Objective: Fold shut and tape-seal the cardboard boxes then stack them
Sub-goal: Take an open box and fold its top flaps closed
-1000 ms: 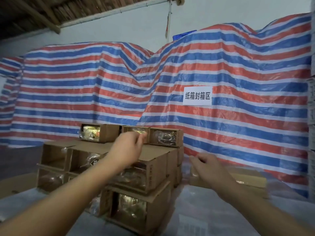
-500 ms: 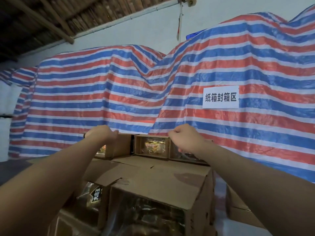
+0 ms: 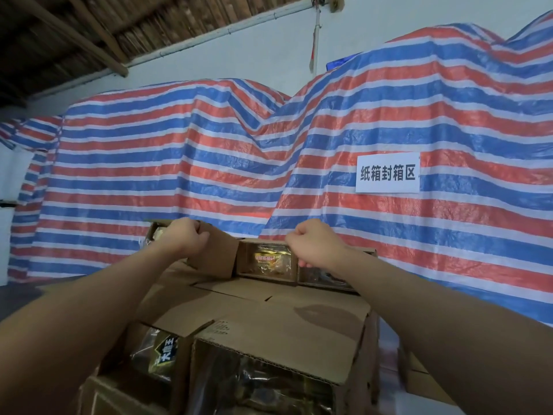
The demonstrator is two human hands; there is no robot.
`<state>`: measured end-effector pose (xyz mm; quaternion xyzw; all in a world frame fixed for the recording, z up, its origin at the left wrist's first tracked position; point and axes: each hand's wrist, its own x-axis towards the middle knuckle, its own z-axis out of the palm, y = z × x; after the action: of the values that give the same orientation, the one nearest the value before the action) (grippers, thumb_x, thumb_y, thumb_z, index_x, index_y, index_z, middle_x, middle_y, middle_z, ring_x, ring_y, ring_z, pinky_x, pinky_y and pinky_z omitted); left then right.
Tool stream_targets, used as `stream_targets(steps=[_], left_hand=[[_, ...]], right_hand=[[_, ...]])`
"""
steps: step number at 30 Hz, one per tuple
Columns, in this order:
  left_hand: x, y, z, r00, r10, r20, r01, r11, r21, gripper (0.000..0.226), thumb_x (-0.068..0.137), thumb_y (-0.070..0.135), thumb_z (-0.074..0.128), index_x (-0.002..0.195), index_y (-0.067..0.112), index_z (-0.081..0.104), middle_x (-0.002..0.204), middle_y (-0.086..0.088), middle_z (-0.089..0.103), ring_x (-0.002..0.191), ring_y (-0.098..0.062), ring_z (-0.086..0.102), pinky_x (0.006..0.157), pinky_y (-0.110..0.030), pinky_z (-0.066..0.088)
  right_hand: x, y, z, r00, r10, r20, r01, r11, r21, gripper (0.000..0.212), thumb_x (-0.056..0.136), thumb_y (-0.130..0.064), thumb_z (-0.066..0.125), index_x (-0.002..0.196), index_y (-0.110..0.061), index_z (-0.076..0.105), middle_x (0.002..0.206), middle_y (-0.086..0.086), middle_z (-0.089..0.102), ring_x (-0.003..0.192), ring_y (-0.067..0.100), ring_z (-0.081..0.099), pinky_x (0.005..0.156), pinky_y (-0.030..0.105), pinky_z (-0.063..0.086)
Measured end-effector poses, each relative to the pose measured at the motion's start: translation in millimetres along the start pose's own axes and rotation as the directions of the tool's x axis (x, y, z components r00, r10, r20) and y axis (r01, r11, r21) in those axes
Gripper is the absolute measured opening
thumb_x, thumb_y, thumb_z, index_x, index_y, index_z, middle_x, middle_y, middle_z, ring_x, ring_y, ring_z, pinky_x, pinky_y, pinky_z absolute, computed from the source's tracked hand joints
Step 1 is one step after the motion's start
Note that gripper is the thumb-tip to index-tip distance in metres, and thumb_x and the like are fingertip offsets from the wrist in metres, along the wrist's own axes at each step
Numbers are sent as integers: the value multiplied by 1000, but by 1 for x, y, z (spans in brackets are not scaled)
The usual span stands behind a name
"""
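**Both hands on the top row of open cartons**

The person stood at a stack of cardboard boxes [image 3: 287,322], seen from the head camera with both bare forearms reaching forward over it. The stack rose in tiers; its open ends faced the camera and showed shiny wrapped packets inside. None of the visible boxes had been folded shut or taped.

The left hand [image 3: 187,236] was at the left box of the top row [image 3: 214,260]. Its grip was clenched over that box's upper edge, fingers curled round the cardboard. This box sat turned at a slight angle to its neighbours, its plain brown side wall toward the camera.

The right hand [image 3: 314,245] was at the top edge where the middle box [image 3: 270,263] met the right box [image 3: 324,278]. Its fingers were curled tight, knuckles up. Whether that grip held the cardboard rim or merely rested there clenched could not be told, as the fingertips were hidden behind the hand.

The middle box held a yellow and red packet [image 3: 269,260], plainly visible through its open end. In the lower tier, nearest the camera, a black and yellow packet [image 3: 166,353] showed inside another open box [image 3: 263,381].

Behind the stack hung a red, white and blue striped tarpaulin [image 3: 179,175] carrying a white sign [image 3: 387,173] with printed characters.
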<state>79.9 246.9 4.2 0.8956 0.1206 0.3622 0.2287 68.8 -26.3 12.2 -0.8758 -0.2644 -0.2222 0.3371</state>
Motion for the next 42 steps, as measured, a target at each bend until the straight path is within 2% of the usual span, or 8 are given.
stream_targets(steps=[3, 6, 9, 19, 26, 31, 37, 42], left_hand=[[-16, 34, -31, 995, 94, -44, -95, 995, -26, 23, 99, 28, 48, 91, 9, 58, 92, -9, 62, 83, -22, 57, 67, -33, 45], [-41, 72, -61, 989, 131, -71, -138, 985, -100, 24, 99, 25, 45, 93, 9, 63, 88, -7, 63, 80, -21, 59, 66, -31, 51], [-68, 105, -87, 980, 193, -46, -198, 969, -146, 23, 98, 22, 47, 93, 9, 65, 88, -7, 64, 79, -19, 60, 61, -27, 50], [-136, 208, -138, 945, 321, 57, -289, 906, -308, 25, 99, 31, 46, 104, 13, 63, 102, -5, 65, 89, -21, 63, 70, -29, 49], [-179, 250, -165, 905, 230, -358, -403, 736, -545, 47, 97, 31, 37, 95, -4, 69, 96, -22, 70, 85, -36, 67, 78, -45, 55], [-237, 249, -111, 937, 343, -69, -309, 719, -623, 28, 96, 30, 43, 91, 12, 65, 87, -5, 58, 79, -17, 51, 68, -29, 37], [-346, 257, -26, 787, 591, 177, -256, 574, -778, 33, 106, 26, 39, 98, 21, 71, 96, 16, 70, 85, 10, 61, 73, 0, 39], [-394, 254, 19, 642, 681, 352, -272, 632, -725, 40, 104, 41, 38, 102, 23, 73, 99, 5, 71, 91, -7, 66, 81, -26, 55]], right_hand=[[-4, -16, -7, 998, -25, 51, 26, 999, -26, 22, 91, -31, 60, 105, -14, 57, 96, -3, 60, 82, 13, 59, 65, 25, 44], [-15, -30, -10, 989, -82, 126, 82, 997, 8, 89, 81, -46, 75, 152, -26, 25, 140, -6, 44, 133, 21, 45, 90, 30, 47], [-32, -44, -12, 979, -148, 139, 161, 983, -83, 131, 68, -59, 83, 157, -33, -10, 168, -6, 3, 154, 23, 10, 119, 50, 28], [-88, -45, -70, 969, -236, -74, 230, 970, -77, 134, 60, -66, 82, 156, -38, -6, 163, -6, 15, 148, 21, 21, 117, 46, 31], [-186, 14, -146, 955, -115, -273, 189, 947, 261, 84, 68, -40, 91, 129, -51, 34, 125, -17, 57, 113, 7, 60, 90, 28, 52], [-280, 65, -194, 956, 125, -266, 28, 862, 507, 76, 57, -48, 92, 119, -53, 48, 100, -16, 73, 86, 5, 73, 67, 23, 60], [-383, 123, -193, 908, 345, -239, -144, 791, 595, 116, 23, -66, 93, 127, -33, 54, 108, -1, 75, 99, 22, 73, 92, 48, 56], [-448, 154, -181, 943, 284, -174, -172, 862, 477, 97, 40, -62, 95, 127, -53, 50, 119, -18, 68, 112, 6, 65, 83, 24, 57]])
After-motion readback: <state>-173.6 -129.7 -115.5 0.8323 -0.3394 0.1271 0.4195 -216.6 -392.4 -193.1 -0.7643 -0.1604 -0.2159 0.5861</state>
